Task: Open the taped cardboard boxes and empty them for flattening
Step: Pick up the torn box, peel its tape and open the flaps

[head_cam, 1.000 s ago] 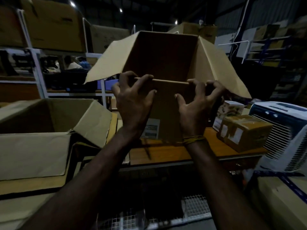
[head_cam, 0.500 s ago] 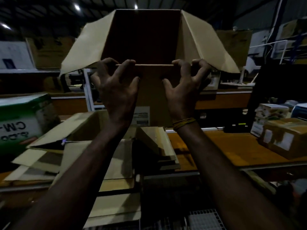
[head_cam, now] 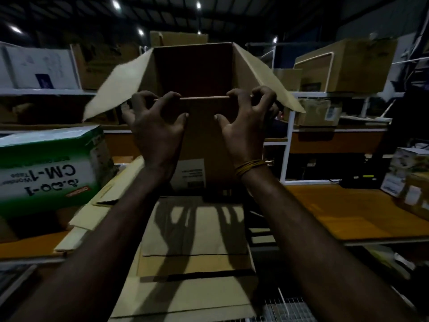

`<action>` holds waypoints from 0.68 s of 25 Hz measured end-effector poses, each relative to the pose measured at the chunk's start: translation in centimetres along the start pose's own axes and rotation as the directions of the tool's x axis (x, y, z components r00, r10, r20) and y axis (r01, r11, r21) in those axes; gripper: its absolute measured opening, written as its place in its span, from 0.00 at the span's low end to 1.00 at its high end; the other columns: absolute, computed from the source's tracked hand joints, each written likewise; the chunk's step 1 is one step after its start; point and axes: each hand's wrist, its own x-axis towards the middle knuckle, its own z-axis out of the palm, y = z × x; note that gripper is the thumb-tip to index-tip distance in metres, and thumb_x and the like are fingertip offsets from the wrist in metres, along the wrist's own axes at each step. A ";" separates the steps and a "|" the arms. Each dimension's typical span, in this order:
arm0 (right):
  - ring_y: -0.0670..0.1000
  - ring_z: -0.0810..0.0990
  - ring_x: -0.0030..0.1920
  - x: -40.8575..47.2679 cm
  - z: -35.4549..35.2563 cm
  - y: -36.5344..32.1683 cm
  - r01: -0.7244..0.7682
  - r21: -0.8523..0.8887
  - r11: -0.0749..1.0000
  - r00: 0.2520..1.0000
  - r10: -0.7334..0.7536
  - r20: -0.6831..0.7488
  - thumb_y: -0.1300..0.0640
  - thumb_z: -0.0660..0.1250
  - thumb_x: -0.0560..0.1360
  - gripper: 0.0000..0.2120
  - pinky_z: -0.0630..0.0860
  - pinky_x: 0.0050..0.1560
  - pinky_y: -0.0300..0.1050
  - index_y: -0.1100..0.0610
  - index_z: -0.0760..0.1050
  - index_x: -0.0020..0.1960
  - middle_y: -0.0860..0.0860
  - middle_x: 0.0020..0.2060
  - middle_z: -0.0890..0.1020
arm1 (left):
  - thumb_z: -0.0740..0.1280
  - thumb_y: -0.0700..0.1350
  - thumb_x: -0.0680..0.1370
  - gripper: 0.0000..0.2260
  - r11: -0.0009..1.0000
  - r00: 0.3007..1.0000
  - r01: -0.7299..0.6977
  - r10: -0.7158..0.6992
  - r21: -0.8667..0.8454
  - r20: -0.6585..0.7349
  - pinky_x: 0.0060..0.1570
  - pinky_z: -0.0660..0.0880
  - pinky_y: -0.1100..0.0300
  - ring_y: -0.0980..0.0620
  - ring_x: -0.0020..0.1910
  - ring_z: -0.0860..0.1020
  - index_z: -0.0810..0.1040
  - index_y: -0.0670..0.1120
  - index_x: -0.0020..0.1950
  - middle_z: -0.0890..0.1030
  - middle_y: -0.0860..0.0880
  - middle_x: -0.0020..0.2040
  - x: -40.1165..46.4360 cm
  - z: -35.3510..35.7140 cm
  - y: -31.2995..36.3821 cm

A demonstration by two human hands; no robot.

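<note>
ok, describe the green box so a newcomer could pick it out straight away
Start at the open cardboard box that both hands hold up mid-frame, then look to the left edge. The green box sits there above flattened cardboard; it alone is green and white, not brown, with "CM-1" printed upside down.

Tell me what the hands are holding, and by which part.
Both the left hand and right hand grip the open cardboard box by its near top edge.
</note>
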 end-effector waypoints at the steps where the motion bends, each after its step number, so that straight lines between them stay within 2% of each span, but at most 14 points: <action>1: 0.60 0.65 0.67 0.3 0.1 -0.2 0.015 -0.017 1.000 1.000 -0.015 0.019 0.52 0.79 0.67 0.22 0.71 0.60 0.45 0.49 0.77 0.59 0.58 0.66 0.67 | 0.73 0.54 0.72 0.18 0.999 0.999 0.021 -0.022 0.039 0.031 0.53 0.63 0.64 0.43 0.63 0.70 0.80 0.59 0.61 0.72 0.47 0.62 0.2 0.0 -0.4; 3: 0.59 0.65 0.66 0.9 0.8 -1.1 0.024 -0.038 0.999 0.999 -0.023 0.023 0.53 0.79 0.67 0.22 0.71 0.60 0.45 0.49 0.77 0.58 0.57 0.66 0.66 | 0.72 0.54 0.73 0.17 0.998 0.998 0.028 -0.031 0.061 0.047 0.51 0.63 0.64 0.43 0.63 0.69 0.79 0.59 0.62 0.72 0.48 0.63 1.0 0.1 -1.5; 7: 0.60 0.63 0.67 1.2 1.9 -2.1 0.000 0.018 1.000 0.999 -0.001 0.052 0.53 0.79 0.68 0.22 0.69 0.62 0.45 0.50 0.77 0.59 0.57 0.67 0.65 | 0.72 0.55 0.73 0.18 0.996 0.997 -0.011 0.003 0.089 0.083 0.50 0.69 0.58 0.42 0.62 0.69 0.78 0.60 0.62 0.71 0.48 0.63 2.9 -0.6 -2.3; 9: 0.59 0.63 0.66 0.7 2.3 -2.0 -0.042 0.001 0.999 0.995 0.042 0.087 0.52 0.78 0.68 0.22 0.69 0.59 0.44 0.50 0.76 0.59 0.56 0.67 0.64 | 0.72 0.54 0.73 0.17 0.992 0.991 0.010 -0.027 0.126 0.133 0.50 0.67 0.57 0.41 0.62 0.69 0.79 0.60 0.62 0.72 0.48 0.63 3.5 -0.5 -2.6; 11: 0.58 0.63 0.65 -0.4 2.8 -1.3 -0.069 -0.043 0.997 0.986 0.074 0.148 0.51 0.78 0.68 0.21 0.68 0.56 0.43 0.49 0.76 0.58 0.56 0.67 0.63 | 0.73 0.53 0.73 0.17 0.989 0.980 0.033 -0.060 0.143 0.190 0.55 0.68 0.54 0.39 0.63 0.69 0.80 0.59 0.61 0.72 0.47 0.62 2.7 -0.1 -3.1; 13: 0.58 0.63 0.64 -1.6 3.2 -0.4 -0.093 -0.105 0.990 0.968 0.114 0.223 0.49 0.78 0.68 0.21 0.69 0.57 0.47 0.49 0.76 0.58 0.55 0.67 0.61 | 0.72 0.52 0.74 0.16 0.986 0.962 0.039 -0.081 0.161 0.260 0.58 0.68 0.51 0.39 0.62 0.69 0.81 0.59 0.61 0.72 0.46 0.62 1.1 0.7 -4.2; 17: 0.61 0.64 0.64 -3.4 4.4 1.6 -0.132 -0.217 0.967 0.902 0.208 0.377 0.47 0.77 0.69 0.22 0.70 0.57 0.50 0.48 0.76 0.60 0.55 0.65 0.61 | 0.69 0.55 0.77 0.14 0.966 0.912 0.082 -0.172 0.246 0.372 0.49 0.68 0.53 0.40 0.61 0.70 0.80 0.59 0.63 0.73 0.47 0.62 -0.9 2.5 -6.2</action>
